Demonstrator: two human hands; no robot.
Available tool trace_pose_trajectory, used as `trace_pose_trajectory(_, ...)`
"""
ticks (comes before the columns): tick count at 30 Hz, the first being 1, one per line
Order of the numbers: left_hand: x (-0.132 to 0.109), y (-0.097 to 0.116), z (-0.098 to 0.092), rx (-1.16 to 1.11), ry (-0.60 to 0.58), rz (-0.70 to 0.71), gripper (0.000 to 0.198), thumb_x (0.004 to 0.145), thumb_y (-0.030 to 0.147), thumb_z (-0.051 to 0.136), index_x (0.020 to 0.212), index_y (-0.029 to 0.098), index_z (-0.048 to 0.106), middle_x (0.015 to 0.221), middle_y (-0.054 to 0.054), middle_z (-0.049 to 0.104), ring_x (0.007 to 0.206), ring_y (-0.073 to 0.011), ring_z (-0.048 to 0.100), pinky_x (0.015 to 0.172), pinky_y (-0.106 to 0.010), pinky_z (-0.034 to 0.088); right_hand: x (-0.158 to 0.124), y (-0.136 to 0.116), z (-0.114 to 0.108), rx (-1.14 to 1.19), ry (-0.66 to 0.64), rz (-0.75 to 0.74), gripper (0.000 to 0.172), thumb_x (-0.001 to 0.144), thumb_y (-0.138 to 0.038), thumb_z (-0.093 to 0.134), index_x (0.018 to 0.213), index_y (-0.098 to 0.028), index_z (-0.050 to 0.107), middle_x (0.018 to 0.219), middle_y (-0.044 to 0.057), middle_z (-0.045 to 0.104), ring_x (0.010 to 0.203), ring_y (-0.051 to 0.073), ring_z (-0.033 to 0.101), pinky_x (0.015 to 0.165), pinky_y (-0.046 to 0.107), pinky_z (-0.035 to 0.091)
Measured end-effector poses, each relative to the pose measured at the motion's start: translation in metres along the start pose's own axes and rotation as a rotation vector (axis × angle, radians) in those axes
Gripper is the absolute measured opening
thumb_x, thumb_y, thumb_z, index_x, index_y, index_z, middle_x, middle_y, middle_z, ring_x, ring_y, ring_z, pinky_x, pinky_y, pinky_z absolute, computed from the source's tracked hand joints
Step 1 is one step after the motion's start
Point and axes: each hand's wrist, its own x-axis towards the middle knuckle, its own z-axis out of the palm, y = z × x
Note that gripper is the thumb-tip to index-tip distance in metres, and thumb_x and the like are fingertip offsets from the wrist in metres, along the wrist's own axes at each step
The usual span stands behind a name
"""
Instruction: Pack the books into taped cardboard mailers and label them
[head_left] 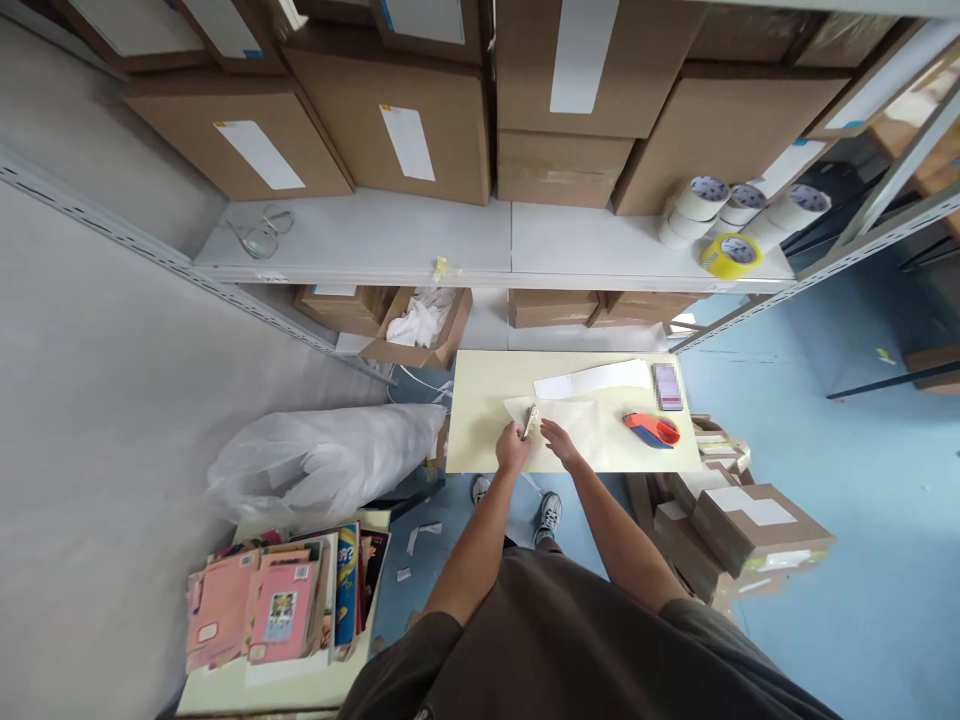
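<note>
My left hand (511, 446) is closed around a small, thin, light-coloured object with a patterned side (530, 420); its exact kind is too small to make out. Just to the right, my right hand (558, 440) has its fingers stretched out and holds nothing visible. Both hands are over a thin whitish sheet or bag (581, 420) lying flat on the pale yellow table (476, 400). Behind it lies a long white paper (600, 378). On the table's right side are a red and blue tape dispenser (651, 430) and a phone (667, 387).
A shelf (450, 235) with cardboard boxes and several tape rolls (731, 225) stands beyond the table. To the left are a large plastic bag (322, 460) and a low table stacked with books (281, 610). Cardboard boxes (757, 520) are piled at the right.
</note>
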Motion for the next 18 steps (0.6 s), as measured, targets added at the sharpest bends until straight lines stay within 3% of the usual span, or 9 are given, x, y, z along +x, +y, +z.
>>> trace_pose_trajectory(2,-0.003,0.017,0.019,0.095,-0.034,0.099,0.017,0.091,0.029,0.074,0.107,0.023,0.069,0.113,-0.007,0.073,0.106,-0.0221,0.068,0.092,-0.03,0.05,-0.008,0.008,-0.02,0.104,0.13,0.026,0.062,0.084,-0.057,0.072,0.138,-0.027,0.069,0.144,0.015,0.069,0.128,0.034,0.067,0.099,0.049,0.058)
trace_pose_trajectory(5,-0.009,0.031,0.05,0.21,-0.192,0.264,0.034,0.09,0.032,0.076,0.122,0.024,0.069,0.137,-0.012,0.065,0.125,-0.0283,0.06,0.102,-0.037,0.049,-0.019,0.025,-0.044,0.096,0.256,0.048,0.062,0.082,-0.056,0.07,0.136,-0.025,0.07,0.145,0.015,0.069,0.128,0.034,0.067,0.1,0.048,0.058)
trace_pose_trajectory(9,-0.018,0.033,0.078,0.312,-0.31,0.382,0.059,0.084,0.029,0.08,0.141,0.023,0.065,0.158,-0.019,0.05,0.142,-0.038,0.047,0.114,-0.049,0.043,-0.023,0.043,-0.058,-0.009,0.281,0.052,0.059,0.083,-0.051,0.067,0.135,-0.024,0.071,0.146,0.013,0.068,0.128,0.033,0.068,0.106,0.049,0.056)
trace_pose_trajectory(11,-0.018,0.028,0.081,0.293,-0.312,0.396,0.063,0.083,0.026,0.079,0.144,0.021,0.064,0.159,-0.02,0.05,0.144,-0.0383,0.046,0.117,-0.051,0.042,-0.018,0.047,-0.056,-0.093,0.237,0.025,0.054,0.084,-0.048,0.068,0.132,-0.026,0.074,0.143,0.011,0.07,0.129,0.032,0.067,0.109,0.049,0.054)
trace_pose_trajectory(15,-0.011,0.01,0.07,0.148,-0.319,0.413,0.051,0.089,0.016,0.066,0.14,0.022,0.069,0.147,-0.014,0.063,0.136,-0.0291,0.056,0.119,-0.043,0.044,0.002,0.042,-0.044,-0.328,0.146,-0.005,0.043,0.087,-0.041,0.067,0.126,-0.026,0.077,0.13,0.007,0.077,0.125,0.031,0.068,0.109,0.047,0.054)
trace_pose_trajectory(18,-0.001,-0.01,0.055,0.07,-0.121,0.249,0.048,0.091,0.01,0.058,0.135,0.021,0.071,0.146,-0.014,0.065,0.138,-0.027,0.057,0.119,-0.039,0.044,0.015,0.037,-0.035,-0.447,0.109,0.018,0.041,0.088,-0.032,0.065,0.126,-0.024,0.077,0.123,0.008,0.077,0.114,0.03,0.072,0.101,0.041,0.057)
